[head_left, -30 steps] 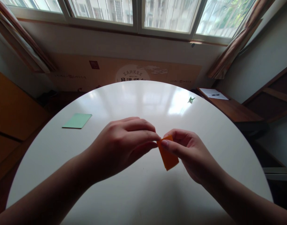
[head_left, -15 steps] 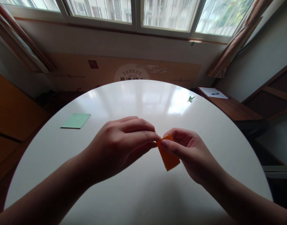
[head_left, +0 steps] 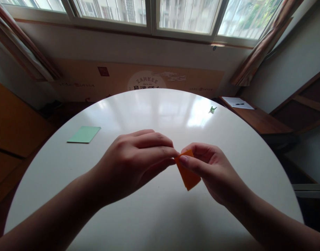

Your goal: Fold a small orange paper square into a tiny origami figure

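A small folded piece of orange paper (head_left: 189,176) is held up over the table between both hands. My right hand (head_left: 213,164) grips it, thumb lying across its near face and the other fingers behind. My left hand (head_left: 139,155) pinches its upper left corner between fingertips and thumb. The paper hangs tilted, its lower end pointing down toward me. What the fingers cover at the corner is hidden.
On the round white table (head_left: 118,216) a stack of light green paper (head_left: 84,134) lies at the left. A small green folded paper figure (head_left: 212,109) sits near the far right edge. Beyond it, a brown desk (head_left: 269,120) carries a white sheet (head_left: 236,102) and a pen.
Both hands stay in nearly the same place. The lower end of the orange paper has shifted very slightly, and its outline looks a little narrower at the bottom.
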`<state>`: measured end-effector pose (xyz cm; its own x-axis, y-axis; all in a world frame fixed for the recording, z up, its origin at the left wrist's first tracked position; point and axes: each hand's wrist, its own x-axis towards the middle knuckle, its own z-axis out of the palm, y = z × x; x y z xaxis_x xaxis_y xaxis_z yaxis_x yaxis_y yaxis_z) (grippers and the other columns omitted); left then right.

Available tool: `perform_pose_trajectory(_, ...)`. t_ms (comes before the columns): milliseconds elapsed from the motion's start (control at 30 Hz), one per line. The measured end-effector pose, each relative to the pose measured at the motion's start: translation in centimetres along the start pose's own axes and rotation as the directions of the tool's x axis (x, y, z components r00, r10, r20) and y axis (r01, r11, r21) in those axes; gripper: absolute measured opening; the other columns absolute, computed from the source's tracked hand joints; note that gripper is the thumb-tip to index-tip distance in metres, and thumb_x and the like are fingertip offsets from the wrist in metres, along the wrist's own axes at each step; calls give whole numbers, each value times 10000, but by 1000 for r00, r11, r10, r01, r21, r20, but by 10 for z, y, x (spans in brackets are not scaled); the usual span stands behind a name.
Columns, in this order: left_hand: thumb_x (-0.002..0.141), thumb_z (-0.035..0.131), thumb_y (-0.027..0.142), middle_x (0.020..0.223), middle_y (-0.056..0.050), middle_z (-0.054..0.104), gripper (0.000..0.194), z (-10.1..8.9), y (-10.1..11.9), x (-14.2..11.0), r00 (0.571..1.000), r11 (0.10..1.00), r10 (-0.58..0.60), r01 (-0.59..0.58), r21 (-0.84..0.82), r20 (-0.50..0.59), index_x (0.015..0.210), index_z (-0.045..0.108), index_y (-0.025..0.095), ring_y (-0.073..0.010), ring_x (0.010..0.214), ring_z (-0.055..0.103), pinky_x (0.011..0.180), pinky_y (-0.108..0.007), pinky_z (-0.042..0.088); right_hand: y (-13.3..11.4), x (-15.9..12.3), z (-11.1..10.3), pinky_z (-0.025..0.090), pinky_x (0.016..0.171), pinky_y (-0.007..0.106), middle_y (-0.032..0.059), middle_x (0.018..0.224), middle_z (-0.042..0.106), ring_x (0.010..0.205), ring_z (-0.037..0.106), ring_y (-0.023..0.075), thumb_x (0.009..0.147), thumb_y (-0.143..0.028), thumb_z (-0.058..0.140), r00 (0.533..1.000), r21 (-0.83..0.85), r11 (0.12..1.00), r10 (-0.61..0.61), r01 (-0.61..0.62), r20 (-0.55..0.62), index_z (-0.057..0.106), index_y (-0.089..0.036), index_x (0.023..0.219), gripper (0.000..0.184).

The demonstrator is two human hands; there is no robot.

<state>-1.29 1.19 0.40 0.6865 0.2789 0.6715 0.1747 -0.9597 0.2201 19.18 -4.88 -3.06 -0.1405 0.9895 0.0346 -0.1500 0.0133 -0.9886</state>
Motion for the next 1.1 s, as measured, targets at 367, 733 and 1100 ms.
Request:
perform_pose_trajectory(367,902,705,145,984,-42,734,154,3,0,-2,996,996,-83,83,-30,-31,1040,732,208,-140,808,695,694,-231,585,0,0,0,425,567,227,9,697,640,647,547,129,853,-358,770,998,-62,998,-34,31,-54,729,-176,783,199)
perform_pose_trajectory(733,876,698,249,768,-25,700,112,19,8,1,782,619,-592,597,-511,196,826,755,167,-103,566,580,416,-158,502,1,1,0,436,557,219,6,700,655,646,562,126,849,-364,782,995,-84,995,-58,51,-83,739,-187,791,192)
perform_pose_trajectory(1100,847,685,226,735,-23,685,114,18,10,5,746,567,-630,630,-530,214,776,738,154,-104,564,547,433,-172,477,4,4,-7,489,635,209,-3,746,697,703,610,124,819,-341,827,989,44,996,-67,73,-135,759,-219,809,140)
